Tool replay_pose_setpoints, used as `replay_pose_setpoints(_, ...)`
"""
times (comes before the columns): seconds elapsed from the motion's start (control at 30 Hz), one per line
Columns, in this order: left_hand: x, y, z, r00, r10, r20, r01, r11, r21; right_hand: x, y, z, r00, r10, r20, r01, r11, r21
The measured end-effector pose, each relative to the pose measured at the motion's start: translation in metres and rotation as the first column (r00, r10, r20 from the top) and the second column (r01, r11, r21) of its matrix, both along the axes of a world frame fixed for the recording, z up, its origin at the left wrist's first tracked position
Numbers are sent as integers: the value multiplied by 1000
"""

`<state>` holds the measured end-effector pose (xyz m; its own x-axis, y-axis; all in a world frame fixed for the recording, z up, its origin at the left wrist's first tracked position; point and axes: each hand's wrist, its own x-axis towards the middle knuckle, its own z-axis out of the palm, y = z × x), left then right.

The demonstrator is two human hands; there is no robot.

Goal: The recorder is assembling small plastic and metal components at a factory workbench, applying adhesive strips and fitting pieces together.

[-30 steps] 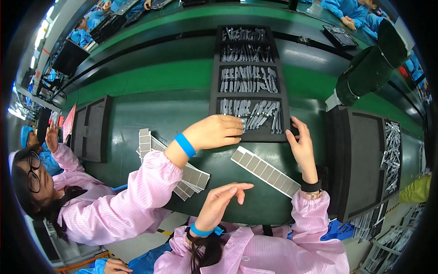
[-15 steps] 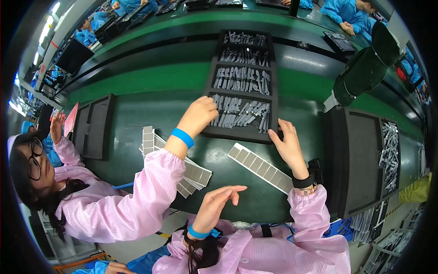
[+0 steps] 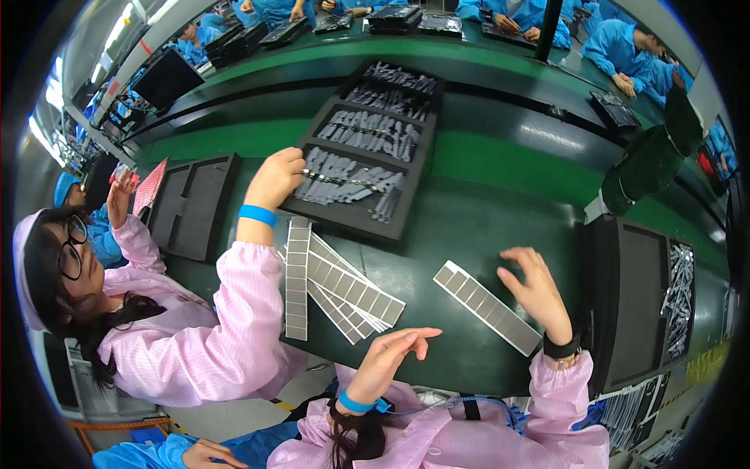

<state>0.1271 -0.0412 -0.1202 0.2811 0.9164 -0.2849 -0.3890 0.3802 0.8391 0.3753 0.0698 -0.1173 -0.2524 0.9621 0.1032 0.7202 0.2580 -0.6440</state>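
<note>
My left hand [image 3: 384, 361], with a blue wristband, hovers over the near edge of the green table. Its fingers are stretched out, the index finger pointing right, and it holds nothing. To the right, my right hand [image 3: 539, 293], with a black wristband, is open and empty beside a white strip of grey-brown squares [image 3: 488, 306]. Farther off, a black foam tray [image 3: 416, 181] lies at a slant, its compartments filled with small grey strip-like parts [image 3: 351, 178]. A co-worker's hand [image 3: 275, 178] is at the tray's left edge. Fanned white strips with grey squares [image 3: 355, 289] lie nearer.
At the right stands a stack of black foam trays [image 3: 633, 305] with grey parts in one compartment. A dark green flexible duct [image 3: 652, 160] rises behind it. Another black tray [image 3: 191, 207] lies at the left, near the co-worker. People in blue work across the bench.
The foam tray has moved left and turned askew, with the co-worker's hand at its left edge. My right hand has come off the tray's right edge, back toward me. The whole view has shifted somewhat.
</note>
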Motion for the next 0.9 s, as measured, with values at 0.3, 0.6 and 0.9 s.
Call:
replay_pose_setpoints(0.3, -8, -2, -1, 999, 39, 24, -38, 999, -16, -3, -15, 0, 1000, 20, -14, -21, 996, -84)
replay_pose_setpoints(0.6, -12, -10, 3, 998, 70, 8, -70, 997, 39, -15, -20, -4, 998, 38, 51, -36, 998, -42)
replay_pose_setpoints(0.9, -13, -18, 2, 996, 93, 16, -94, 994, 49, -30, -40, -1, 968, 3, 252, -13, 999, 39)
